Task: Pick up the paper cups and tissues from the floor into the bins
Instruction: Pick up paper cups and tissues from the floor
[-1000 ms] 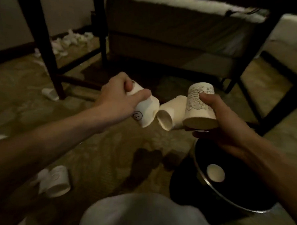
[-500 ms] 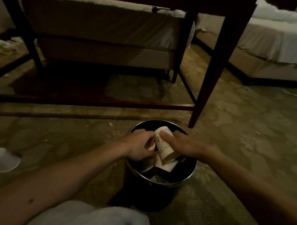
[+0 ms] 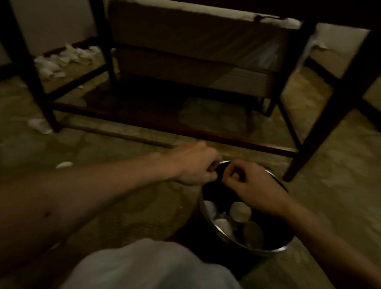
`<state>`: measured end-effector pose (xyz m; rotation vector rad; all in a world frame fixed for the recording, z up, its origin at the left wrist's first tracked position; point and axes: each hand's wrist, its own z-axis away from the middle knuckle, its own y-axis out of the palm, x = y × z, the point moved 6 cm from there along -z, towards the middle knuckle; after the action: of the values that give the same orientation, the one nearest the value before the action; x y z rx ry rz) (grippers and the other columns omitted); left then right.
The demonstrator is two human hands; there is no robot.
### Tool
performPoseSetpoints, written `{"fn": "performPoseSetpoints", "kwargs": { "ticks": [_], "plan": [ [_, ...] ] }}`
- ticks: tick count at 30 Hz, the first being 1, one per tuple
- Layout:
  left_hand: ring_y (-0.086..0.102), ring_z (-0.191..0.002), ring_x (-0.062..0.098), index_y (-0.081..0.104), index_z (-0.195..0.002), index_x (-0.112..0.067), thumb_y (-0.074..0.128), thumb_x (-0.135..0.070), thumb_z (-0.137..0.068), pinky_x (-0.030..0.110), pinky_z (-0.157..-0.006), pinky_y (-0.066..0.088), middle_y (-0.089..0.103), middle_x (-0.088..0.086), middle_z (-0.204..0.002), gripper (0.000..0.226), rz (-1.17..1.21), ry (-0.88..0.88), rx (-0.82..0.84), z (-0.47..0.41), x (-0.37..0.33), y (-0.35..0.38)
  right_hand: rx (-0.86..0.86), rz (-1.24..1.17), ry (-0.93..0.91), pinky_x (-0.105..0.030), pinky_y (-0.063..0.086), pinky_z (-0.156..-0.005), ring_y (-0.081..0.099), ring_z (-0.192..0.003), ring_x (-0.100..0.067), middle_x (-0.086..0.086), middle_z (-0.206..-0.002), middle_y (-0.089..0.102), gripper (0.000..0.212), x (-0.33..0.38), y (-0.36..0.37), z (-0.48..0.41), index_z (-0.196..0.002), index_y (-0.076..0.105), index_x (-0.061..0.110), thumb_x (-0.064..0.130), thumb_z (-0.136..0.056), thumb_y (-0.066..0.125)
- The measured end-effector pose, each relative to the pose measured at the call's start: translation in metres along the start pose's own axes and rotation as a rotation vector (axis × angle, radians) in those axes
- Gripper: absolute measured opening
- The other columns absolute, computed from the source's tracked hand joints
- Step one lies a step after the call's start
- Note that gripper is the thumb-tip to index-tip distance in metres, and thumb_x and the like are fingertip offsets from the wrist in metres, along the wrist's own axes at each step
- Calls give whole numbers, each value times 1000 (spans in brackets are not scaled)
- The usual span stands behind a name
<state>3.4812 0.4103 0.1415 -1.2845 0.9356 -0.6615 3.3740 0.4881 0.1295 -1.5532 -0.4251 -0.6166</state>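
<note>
Cups (image 3: 240, 211) now in bin (image 3: 274, 249) (prev. held)

Counts I logged: one bin (image 3: 277, 249), with four paper cups (image 3: 240, 211) inside its rim, though blur made that tally unsure. On the floor (image 3: 119, 154) I counted two more: first cup (image 3: 40, 125), second cup (image 3: 64, 164). One heap of tissues (image 3: 64, 60), pieces uncountable. Two hands: left hand (image 3: 193, 166), right hand (image 3: 252, 184).

Light is dim and yellow-brown, with grain and soft motion blur throughout. Deep shadow fills the bin (image 3: 276, 249), whose metal rim catches a faint glint. The table legs (image 3: 339, 102) lean outward near the edges (wide-angle distortion). The pale knee (image 3: 153, 269) is out of focus.
</note>
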Motion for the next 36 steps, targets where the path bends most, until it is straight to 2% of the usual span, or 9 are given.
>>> {"fn": "performPoseSetpoints", "kwargs": {
  "ticks": [3, 7, 10, 13, 19, 24, 28, 31, 36],
  "plan": [
    [51, -60, 10, 46, -64, -26, 61, -36, -84, 28, -50, 30, 49, -9, -62, 27, -26, -108, 6, 45, 35, -49, -16, -189, -189, -17, 40, -51, 48, -51, 0, 13, -58, 56, 9, 62, 18, -8, -82, 59, 25, 19, -85, 66],
    [55, -60, 7, 56, -69, -22, 63, -36, -85, 27, -49, 36, 56, -8, -60, 22, -10, -337, -27, 146, 86, -87, 162, -304, -391, -16, 40, -50, 46, -51, 0, 15, -59, 54, 11, 131, 79, -16, -81, 57, 27, 24, -84, 67],
    [55, -62, -4, 57, -66, -23, 64, -34, -86, 16, -48, 34, 58, -23, -61, 23, 56, -517, -115, 232, 123, -82, 325, -315, -509, -19, 39, -50, 46, -51, -2, 11, -57, 52, 14, 177, 141, -22, -79, 55, 28, 26, -82, 68],
    [52, -59, -8, 55, -66, -29, 66, -35, -89, 10, -50, 35, 54, -13, -56, 26, 199, -713, -173, 300, 161, -42, 494, -266, -559, -33, 44, -56, 49, -52, -2, 11, -60, 55, 10, 206, 203, -30, -84, 56, 33, 32, -82, 65],
    [56, -62, -3, 56, -73, -30, 68, -38, -90, 14, -49, 33, 55, -14, -68, 22, 436, -1024, -146, 362, 250, 85, 774, -186, -398, -16, 48, -54, 61, -68, -5, 5, -84, 64, 20, 212, 313, -60, -104, 56, 36, 28, -89, 67],
    [61, -91, 14, 62, -91, -20, 72, -34, -87, 29, -75, 50, 64, 0, -98, 18, 631, -1283, -259, 379, 296, 169, 852, -145, -170, -42, 56, -78, 68, -88, -28, -7, -95, 66, 23, 202, 386, -88, -114, 58, 20, 21, -92, 64],
    [52, -90, 9, 57, -121, -14, 69, -35, -90, 16, -59, 38, 59, 4, -114, 40, 812, -1408, -350, 388, 307, 206, 856, -130, -119, -33, 52, -73, 62, -80, -13, 1, -89, 61, 31, 193, 443, -104, -124, 56, 18, 23, -94, 61],
    [55, -93, 11, 52, -130, -12, 68, -33, -90, 16, -59, 40, 59, 7, -125, 47, 945, -1450, -402, 391, 311, 221, 873, -152, -49, -28, 49, -71, 59, -79, -10, 6, -98, 57, 42, 183, 474, -106, -134, 51, 18, 29, -95, 60],
    [56, -120, 24, 46, -141, -7, 69, -27, -91, 28, -87, 49, 52, 14, -140, 59, 1179, -1482, -470, 385, 310, 243, 884, -230, 171, -30, 49, -65, 63, -76, -16, -4, -98, 68, 33, 169, 505, -107, -114, 64, 13, 39, -95, 57]
  ]
}}
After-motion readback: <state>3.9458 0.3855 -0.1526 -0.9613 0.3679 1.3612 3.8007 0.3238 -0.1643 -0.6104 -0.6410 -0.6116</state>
